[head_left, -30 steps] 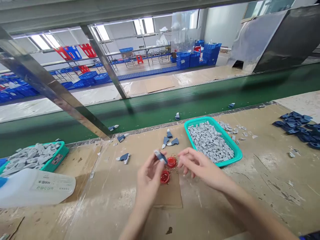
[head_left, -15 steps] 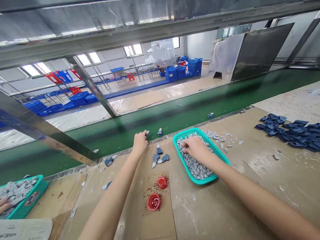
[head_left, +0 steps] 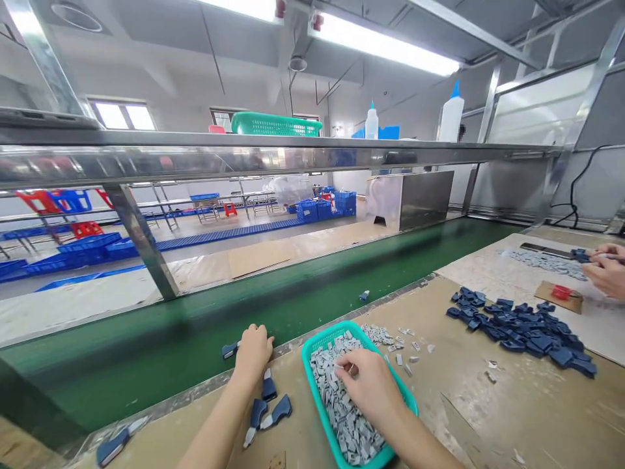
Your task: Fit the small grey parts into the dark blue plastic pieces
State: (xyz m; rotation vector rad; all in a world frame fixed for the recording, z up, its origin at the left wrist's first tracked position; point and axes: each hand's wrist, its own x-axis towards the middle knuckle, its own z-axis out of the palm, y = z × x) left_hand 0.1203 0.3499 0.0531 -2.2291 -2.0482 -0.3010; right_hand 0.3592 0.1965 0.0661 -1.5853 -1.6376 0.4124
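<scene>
My left hand (head_left: 252,352) rests curled at the edge of the green conveyor belt (head_left: 205,332), right beside a small blue-and-grey part (head_left: 228,350) lying on the belt; whether the fingers grip anything is hidden. My right hand (head_left: 367,384) is inside the teal basket (head_left: 315,340), fingers bent and pinching among the small grey plastic pieces (head_left: 342,417). Just below my left hand, several assembled blue-and-grey parts (head_left: 267,404) lie on the cardboard-covered bench.
A pile of dark blue parts (head_left: 522,326) lies on the bench at right. Another person's hands (head_left: 605,267) work at the far right near a red cap (head_left: 561,292). Loose grey pieces (head_left: 400,342) lie behind the basket. The steel shelf (head_left: 273,153) overhead carries a teal basket and glue bottles.
The camera has tilted up, so the red caps have left view and the overhead shelf shows. My left hand stays at the belt edge; my right hand stays in the basket.
</scene>
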